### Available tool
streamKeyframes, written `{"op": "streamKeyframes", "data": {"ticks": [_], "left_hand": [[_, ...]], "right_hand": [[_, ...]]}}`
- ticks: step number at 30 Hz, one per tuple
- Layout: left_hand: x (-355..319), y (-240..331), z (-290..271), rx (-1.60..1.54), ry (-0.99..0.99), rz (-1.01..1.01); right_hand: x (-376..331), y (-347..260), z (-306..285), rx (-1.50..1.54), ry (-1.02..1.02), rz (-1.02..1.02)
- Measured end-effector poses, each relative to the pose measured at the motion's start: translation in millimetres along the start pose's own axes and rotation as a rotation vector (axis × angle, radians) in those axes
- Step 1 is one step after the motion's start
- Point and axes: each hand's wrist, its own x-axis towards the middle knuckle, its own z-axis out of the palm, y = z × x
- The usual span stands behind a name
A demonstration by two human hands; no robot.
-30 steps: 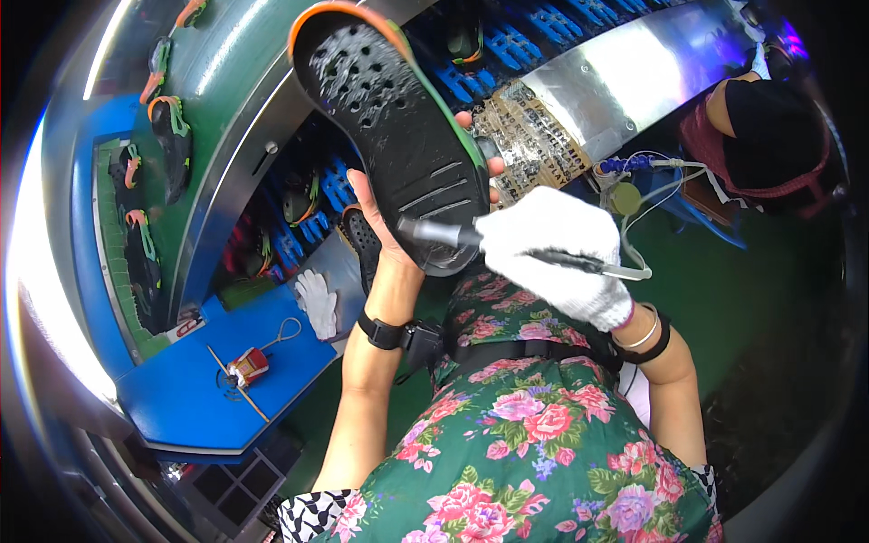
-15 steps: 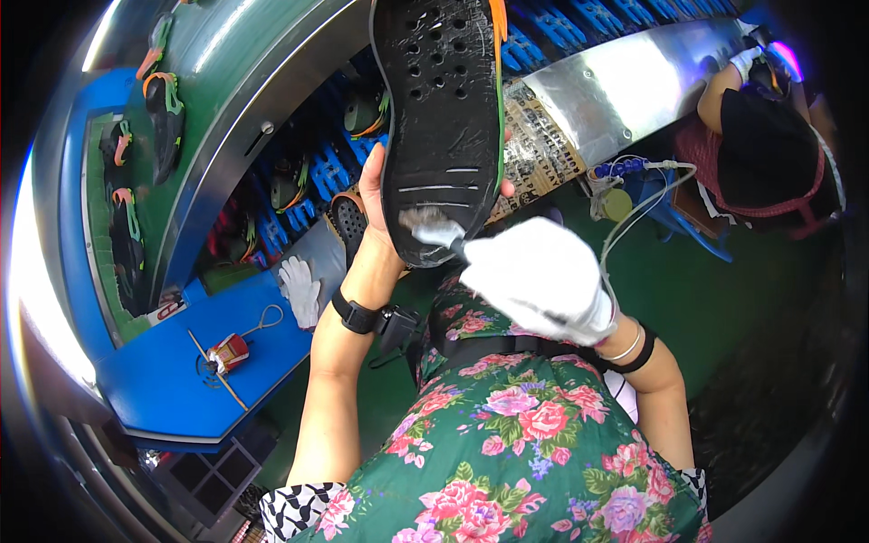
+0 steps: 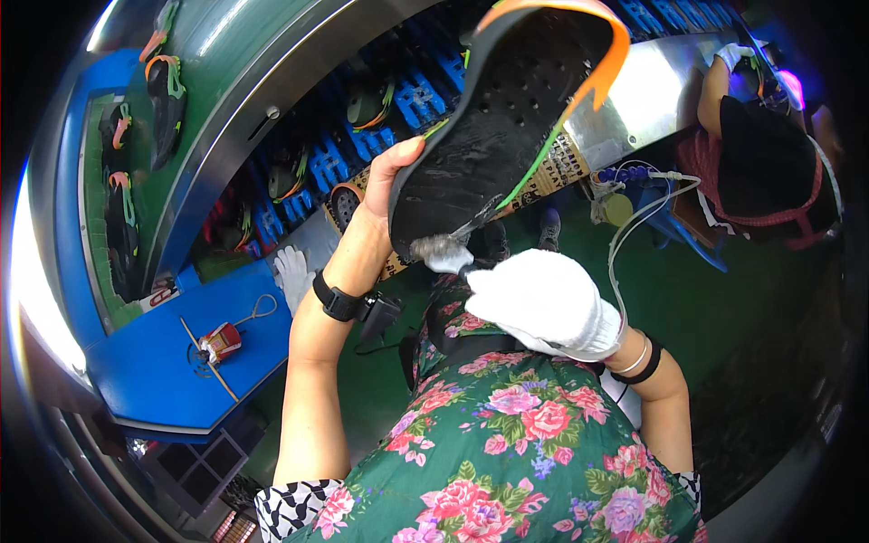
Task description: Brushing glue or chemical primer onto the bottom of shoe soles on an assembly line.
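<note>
1. Blue table (image 3: 154,362) sits lower left of the raised shoe sole (image 3: 489,136); on it a small red-and-white tool (image 3: 222,341) with a wire loop, and a thin stick beside it.
2. A spare white glove (image 3: 291,274) lies at the table's edge, left of the bare forearm.
3. Green conveyor belt (image 3: 226,63) runs upper left of the sole, carrying dark shoes with orange and green trim (image 3: 163,86).
4. Blue racks (image 3: 362,136) sit behind the sole, partly hidden by it.
5. Another person in a dark cap (image 3: 765,154) sits far right of the sole, at a metal table (image 3: 652,100).
6. Left hand (image 3: 389,181), bare, raised, fingers wrapped on the sole's lower left edge, holding it up and tilted; black wrist strap below.
7. Right hand (image 3: 543,299), white-gloved, closed on a brush (image 3: 444,249); bristles touch the sole's lower end.
8. Sole is black with holes, orange rim, green line.
</note>
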Motion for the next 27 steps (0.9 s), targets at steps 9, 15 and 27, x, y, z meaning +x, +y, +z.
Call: {"op": "streamKeyframes", "data": {"ticks": [9, 15, 27], "left_hand": [[-5, 8, -5, -0.048, -0.078, -0.058], [-10, -1, -33, 0.043, -0.088, 0.09], [4, -7, -40, 0.114, -0.047, 0.221]], "right_hand": [[6, 7, -8, -0.014, -0.018, -0.039], [24, 0, -10, 0.212, 0.213, 0.195], [24, -2, 2, 0.28, 0.175, 0.141]]}}
